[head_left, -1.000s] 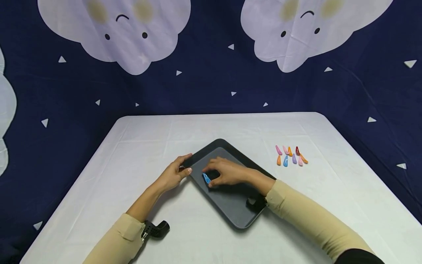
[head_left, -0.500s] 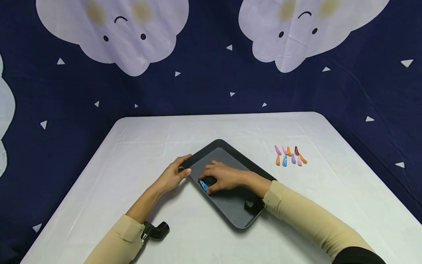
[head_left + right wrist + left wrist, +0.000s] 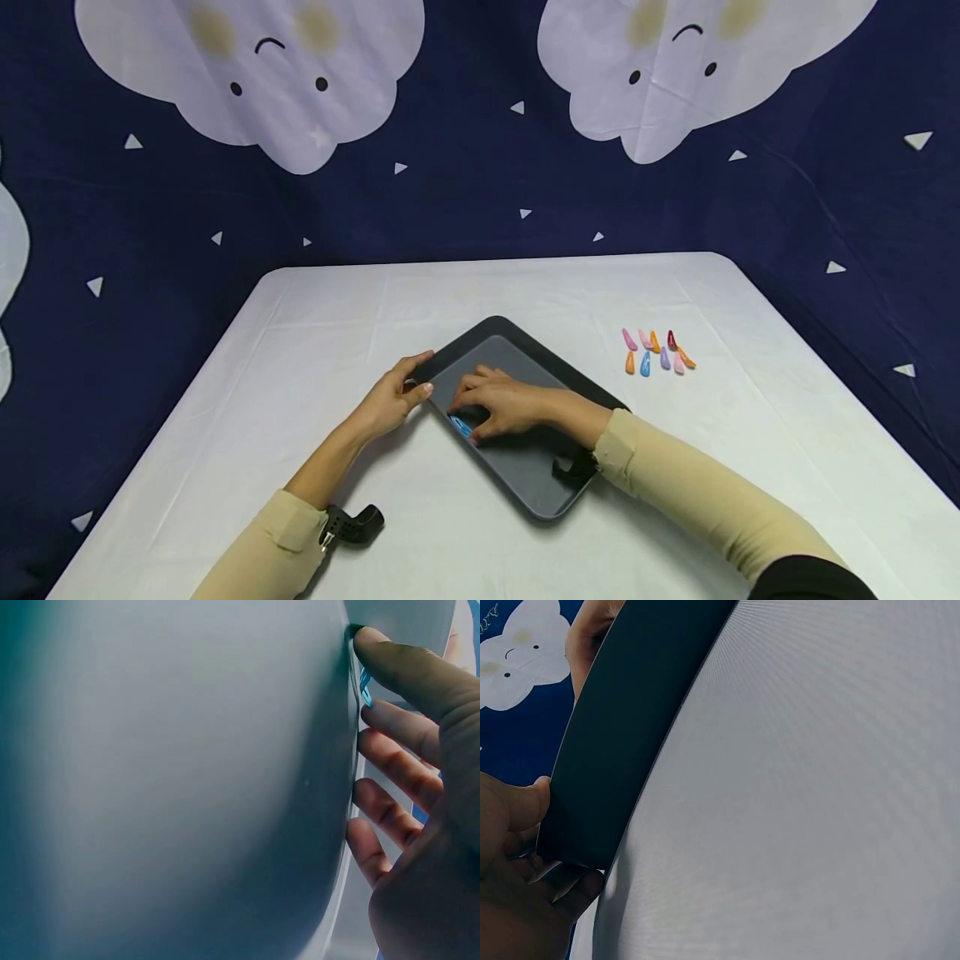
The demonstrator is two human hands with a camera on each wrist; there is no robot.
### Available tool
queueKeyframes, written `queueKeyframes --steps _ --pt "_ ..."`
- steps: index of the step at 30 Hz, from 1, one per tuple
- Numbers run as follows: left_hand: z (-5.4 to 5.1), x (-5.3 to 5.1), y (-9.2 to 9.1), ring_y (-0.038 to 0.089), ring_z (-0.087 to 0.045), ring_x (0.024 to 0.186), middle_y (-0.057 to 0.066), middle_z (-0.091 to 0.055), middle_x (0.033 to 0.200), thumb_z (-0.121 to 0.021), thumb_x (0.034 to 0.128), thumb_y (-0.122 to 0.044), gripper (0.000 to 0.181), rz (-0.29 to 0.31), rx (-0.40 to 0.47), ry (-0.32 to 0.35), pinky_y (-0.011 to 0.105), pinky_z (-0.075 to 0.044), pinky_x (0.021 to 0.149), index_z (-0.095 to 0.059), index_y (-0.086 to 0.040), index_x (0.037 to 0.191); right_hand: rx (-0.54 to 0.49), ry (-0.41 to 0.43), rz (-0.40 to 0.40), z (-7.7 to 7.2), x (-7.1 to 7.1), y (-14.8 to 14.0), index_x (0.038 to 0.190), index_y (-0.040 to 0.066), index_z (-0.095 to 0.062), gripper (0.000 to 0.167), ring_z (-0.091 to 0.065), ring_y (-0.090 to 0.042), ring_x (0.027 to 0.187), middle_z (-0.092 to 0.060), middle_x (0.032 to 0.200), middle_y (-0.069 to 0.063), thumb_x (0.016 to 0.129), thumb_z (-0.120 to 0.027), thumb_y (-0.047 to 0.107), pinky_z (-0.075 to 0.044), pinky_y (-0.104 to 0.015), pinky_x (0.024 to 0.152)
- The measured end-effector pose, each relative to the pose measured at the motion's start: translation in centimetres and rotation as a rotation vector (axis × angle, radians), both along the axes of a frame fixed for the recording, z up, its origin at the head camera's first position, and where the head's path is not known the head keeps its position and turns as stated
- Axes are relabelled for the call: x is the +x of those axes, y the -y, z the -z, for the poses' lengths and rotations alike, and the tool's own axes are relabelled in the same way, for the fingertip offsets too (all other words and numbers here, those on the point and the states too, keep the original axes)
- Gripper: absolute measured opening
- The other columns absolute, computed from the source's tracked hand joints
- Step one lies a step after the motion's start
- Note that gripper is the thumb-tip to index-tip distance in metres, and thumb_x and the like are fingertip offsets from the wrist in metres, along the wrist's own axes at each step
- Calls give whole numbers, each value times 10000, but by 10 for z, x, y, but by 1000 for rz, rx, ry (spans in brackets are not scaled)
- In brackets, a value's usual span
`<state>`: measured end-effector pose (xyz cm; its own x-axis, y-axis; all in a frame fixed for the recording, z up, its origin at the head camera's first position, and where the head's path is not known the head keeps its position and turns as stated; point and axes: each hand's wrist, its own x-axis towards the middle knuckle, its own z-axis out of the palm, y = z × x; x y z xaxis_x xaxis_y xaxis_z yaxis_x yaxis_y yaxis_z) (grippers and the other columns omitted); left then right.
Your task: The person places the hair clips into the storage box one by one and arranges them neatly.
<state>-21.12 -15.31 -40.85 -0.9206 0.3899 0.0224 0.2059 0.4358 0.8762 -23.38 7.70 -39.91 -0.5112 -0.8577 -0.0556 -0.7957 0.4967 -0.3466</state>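
Observation:
A dark grey baking tray (image 3: 525,492) lies at an angle on the white table. My left hand (image 3: 390,400) holds its left corner; in the left wrist view the thumb (image 3: 531,804) is at the rim and the other fingers are around the outside. Inside the tray, by its near left wall, my right hand (image 3: 506,404) has a blue snap hair clip (image 3: 461,427) between thumb and index finger. The right wrist view shows a sliver of this blue clip (image 3: 366,688) between the fingertips, low against the tray floor. Whether it is one clip or more I cannot tell.
To the right of the tray, several snap hair clips lie in two rough rows, among them a blue clip (image 3: 646,363), a dark red clip (image 3: 672,340) and a purple clip (image 3: 664,358). A navy cloth with clouds (image 3: 450,217) hangs behind the table (image 3: 360,317).
My right hand has moved the blue hair clip left and toward me, up to the tray's near left wall, slowing at the end. The left hand has stayed at the corner.

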Motion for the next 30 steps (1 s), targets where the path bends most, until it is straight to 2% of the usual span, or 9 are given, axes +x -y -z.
queueKeyframes --steps 21,30 --pt "-1 2 1 320 -564 1087 224 -344 1440 -502 974 -123 551 -4 15 -8 307 -462 820 -283 -53 1476 0 1 -21 -1 0 0 1275 247 -588 506 -378 -116 1095 -521 1234 74 806 -739 360 -327 -357 972" --pt "-1 1 0 310 -572 1064 236 -359 1421 -508 969 -109 556 -10 9 -16 255 -463 803 -283 -30 1471 -31 6 30 -10 -2 -7 1275 202 -589 529 -402 -144 1134 -552 1218 59 801 -734 387 -344 -378 1015"
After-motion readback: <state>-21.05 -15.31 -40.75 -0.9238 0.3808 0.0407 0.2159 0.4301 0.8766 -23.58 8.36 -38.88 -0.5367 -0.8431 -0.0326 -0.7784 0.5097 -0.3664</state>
